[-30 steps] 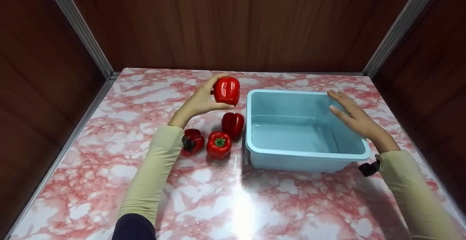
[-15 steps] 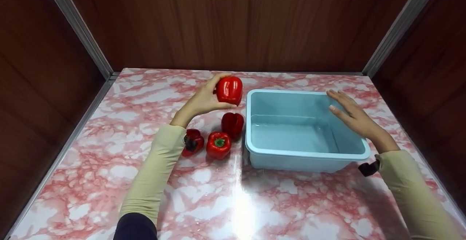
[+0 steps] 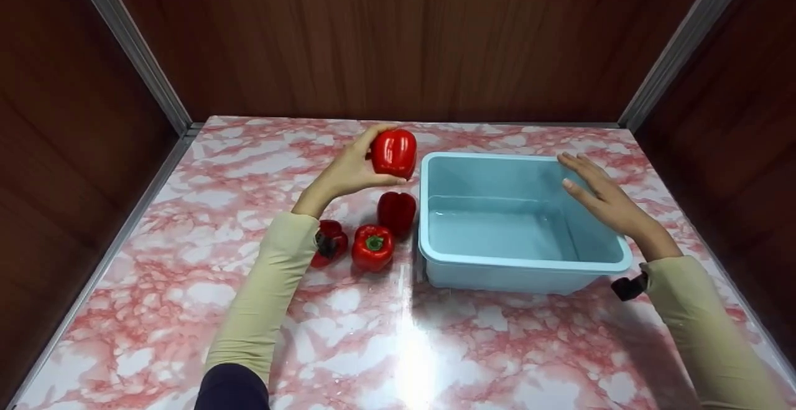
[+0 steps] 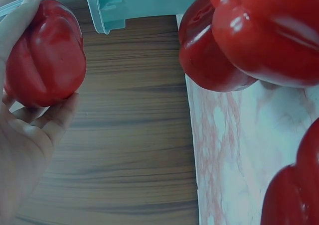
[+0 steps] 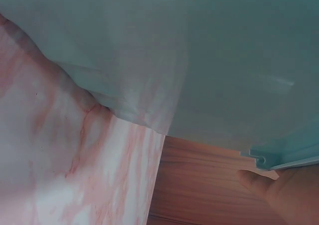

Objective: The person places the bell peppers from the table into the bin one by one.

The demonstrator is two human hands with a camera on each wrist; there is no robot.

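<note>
My left hand [image 3: 348, 170] grips a glossy red bell pepper [image 3: 394, 153] between thumb and fingers, held up just left of the tub's far left corner. The same pepper [image 4: 47, 56] fills the upper left of the left wrist view. Beneath that arm, a bell pepper with a green stem [image 3: 374, 247] stands on the table, with a darker one [image 3: 397, 211] behind it and another [image 3: 331, 243] partly covered by the wrist camera. My right hand [image 3: 603, 198] rests with straight fingers at the right rim of a light blue plastic tub [image 3: 522, 265].
Pink and white marbled tabletop [image 3: 348, 335] lies under everything. Dark wooden panels [image 3: 398, 37] enclose the back and both sides, with grey metal posts [image 3: 140, 55] at the corners. Nothing lies inside the tub.
My left hand has moved slightly right with the bell pepper, closer to the tub. The right hand and the tub stay in place.
</note>
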